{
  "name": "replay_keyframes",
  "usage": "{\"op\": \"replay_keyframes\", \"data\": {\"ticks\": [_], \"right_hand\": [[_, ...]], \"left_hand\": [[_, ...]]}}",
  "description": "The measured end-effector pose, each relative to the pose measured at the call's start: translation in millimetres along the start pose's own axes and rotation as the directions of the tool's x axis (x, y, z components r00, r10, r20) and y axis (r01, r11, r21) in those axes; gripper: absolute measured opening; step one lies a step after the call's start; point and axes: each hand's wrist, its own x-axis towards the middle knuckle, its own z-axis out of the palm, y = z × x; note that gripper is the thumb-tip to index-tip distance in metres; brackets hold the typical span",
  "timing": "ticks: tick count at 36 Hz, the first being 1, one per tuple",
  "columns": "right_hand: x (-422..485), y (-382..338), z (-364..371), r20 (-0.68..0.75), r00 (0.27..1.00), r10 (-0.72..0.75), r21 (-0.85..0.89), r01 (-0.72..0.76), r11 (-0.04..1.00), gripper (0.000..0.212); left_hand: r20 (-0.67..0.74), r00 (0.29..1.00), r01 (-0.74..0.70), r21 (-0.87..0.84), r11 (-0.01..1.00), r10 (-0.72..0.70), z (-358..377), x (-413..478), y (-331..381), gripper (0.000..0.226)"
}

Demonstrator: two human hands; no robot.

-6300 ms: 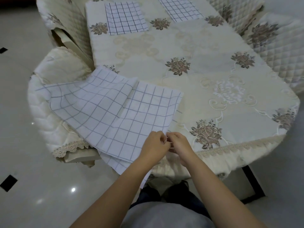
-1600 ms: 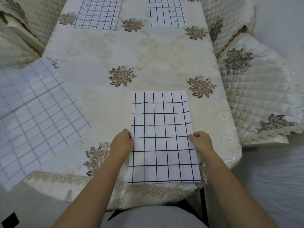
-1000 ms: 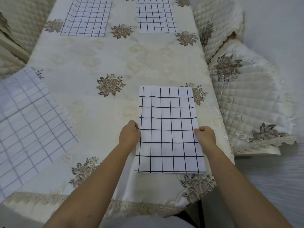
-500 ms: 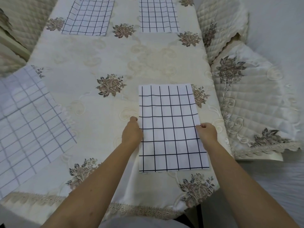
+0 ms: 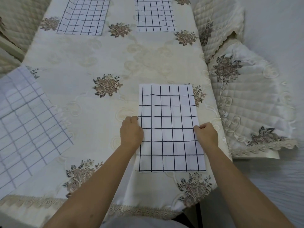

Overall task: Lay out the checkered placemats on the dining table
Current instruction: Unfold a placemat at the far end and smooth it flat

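White placemat [image 5: 169, 129] gripped at opposite edges by left hand [image 5: 131, 132] and right hand [image 5: 206, 135].

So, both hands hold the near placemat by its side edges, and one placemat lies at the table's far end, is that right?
No: the head view shows two there, the far left placemat and far right placemat. The left hand and right hand do hold the near placemat by its side edges.
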Motion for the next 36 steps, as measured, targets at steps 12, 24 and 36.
{"op": "replay_keyframes", "data": {"ticks": [12, 24, 36], "right_hand": [[-50, 16, 73, 0.089, 0.682, -0.726, -0.483, 0.667, 0.568, 0.037], [-59, 46, 85, 0.208, 0.693, -0.69, -0.48, 0.687, 0.545, 0.053], [-41, 82, 44, 0.109, 0.788, -0.606, -0.501, 0.57, 0.651, 0.059]], "left_hand": [[0.159, 0.89, -0.455, 0.28, 0.845, 0.427, 45, -47, 27, 0.035], [0.241, 0.882, -0.462, 0.274, 0.844, 0.405, 52, -66, -1, 0.054], [0.207, 0.929, -0.357, 0.272, 0.894, 0.308, 40, -66, -29, 0.06]]}}
